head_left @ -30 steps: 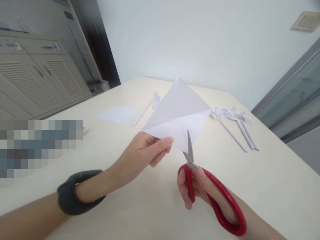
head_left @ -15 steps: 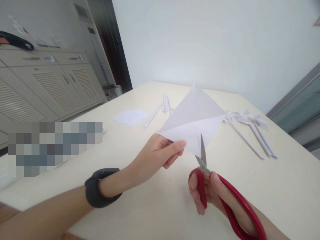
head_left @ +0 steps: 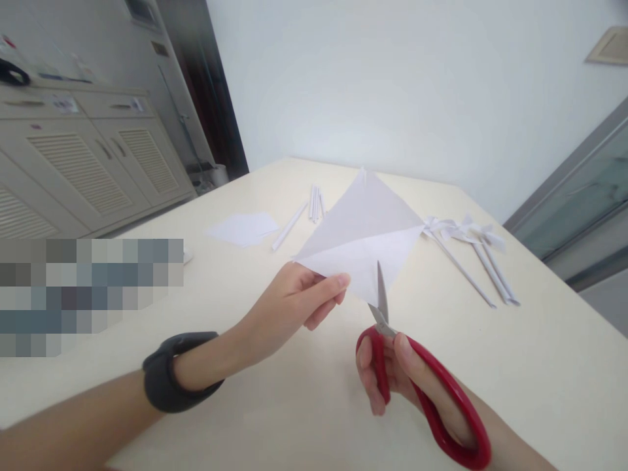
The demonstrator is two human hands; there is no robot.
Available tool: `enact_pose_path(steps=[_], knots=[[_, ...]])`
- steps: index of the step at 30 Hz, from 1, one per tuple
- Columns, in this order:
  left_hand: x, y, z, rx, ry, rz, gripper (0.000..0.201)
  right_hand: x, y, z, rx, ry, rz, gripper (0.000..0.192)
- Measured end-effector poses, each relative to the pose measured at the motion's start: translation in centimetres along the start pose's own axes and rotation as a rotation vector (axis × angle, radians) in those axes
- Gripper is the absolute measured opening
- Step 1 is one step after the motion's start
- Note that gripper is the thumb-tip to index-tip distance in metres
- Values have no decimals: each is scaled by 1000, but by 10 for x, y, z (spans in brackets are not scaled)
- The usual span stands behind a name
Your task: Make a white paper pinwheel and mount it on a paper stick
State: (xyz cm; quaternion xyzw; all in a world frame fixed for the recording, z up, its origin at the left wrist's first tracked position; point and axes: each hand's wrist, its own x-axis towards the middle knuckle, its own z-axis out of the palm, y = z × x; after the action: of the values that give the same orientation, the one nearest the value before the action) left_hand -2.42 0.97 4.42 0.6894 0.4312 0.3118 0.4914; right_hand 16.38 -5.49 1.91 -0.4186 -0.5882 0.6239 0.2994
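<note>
Paper square (head_left: 360,235), creased, hovering above table (head_left: 540,366): left hand (head_left: 289,307) pinching its near corner, right hand (head_left: 392,376) gripping red scissors (head_left: 417,373), cutting up a fold; likely needing to stop short of centre.

Looks like an office or activity rm, not a kitchen or workshop. Big cream table (head_left: 490,366) w/ plain top, bare white wall (head_left: 392,85) past its far edge. Beige cabinets (head_left: 88,170) w/ louvred doors and labelled drawers along the left (storage type, office-style). Glass partition (head_left: 583,196) in grey frame beyond the table's right edge. Dark doorway (head_left: 206,98) in the far left corner. Vent panel (head_left: 608,46) high on the wall.
</note>
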Motion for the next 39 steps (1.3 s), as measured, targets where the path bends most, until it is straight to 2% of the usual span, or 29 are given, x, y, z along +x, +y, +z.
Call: enact_pose_path(steps=[14, 18, 20, 39], knots=[[4, 1, -1, 2, -43, 1, 52, -4, -4, 5, 20, 51, -22, 28], [5, -3, 0, 15, -35, 10, 52, -8, -5, 8, 45, 77, -26, 53], [5, -4, 0, 16, -27, 11, 52, -8, -6, 7, 59, 75, -26, 57], [6, -2, -1, -10, -43, 0, 52, -10, -11, 3, 107, 49, 11, 52]])
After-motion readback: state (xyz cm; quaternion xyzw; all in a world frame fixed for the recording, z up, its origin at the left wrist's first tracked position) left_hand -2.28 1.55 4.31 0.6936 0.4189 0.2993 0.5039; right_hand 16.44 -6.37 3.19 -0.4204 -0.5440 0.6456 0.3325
